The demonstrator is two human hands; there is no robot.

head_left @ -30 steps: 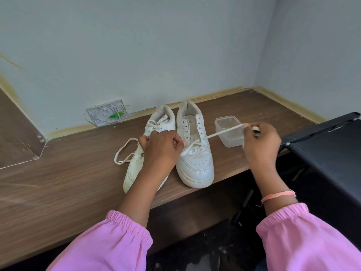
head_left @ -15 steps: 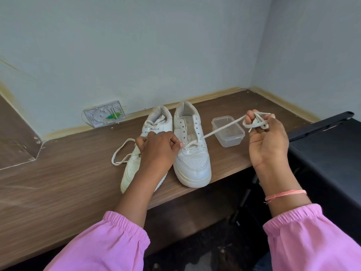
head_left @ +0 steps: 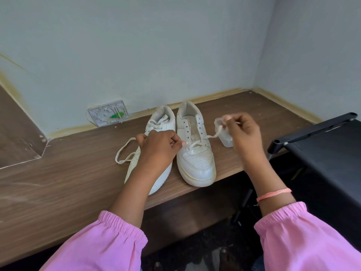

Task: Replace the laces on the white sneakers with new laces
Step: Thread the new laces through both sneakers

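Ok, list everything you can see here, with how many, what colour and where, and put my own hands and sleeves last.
sneakers: two, white, side by side on the desk, toes toward the person
lace: one, white, running from the right sneaker's lower eyelets to the right hand
loose lace: one, white, looped on the desk left of the left sneaker
plastic container: one, clear, right of the sneakers, partly hidden
desk: one, brown wood
socket plate: one, grey, on the wall
black frame: one, far right
bracelet: one, orange, right wrist
sleeves: two, pink
left hand: on the sneakers
right hand: pinching the lace
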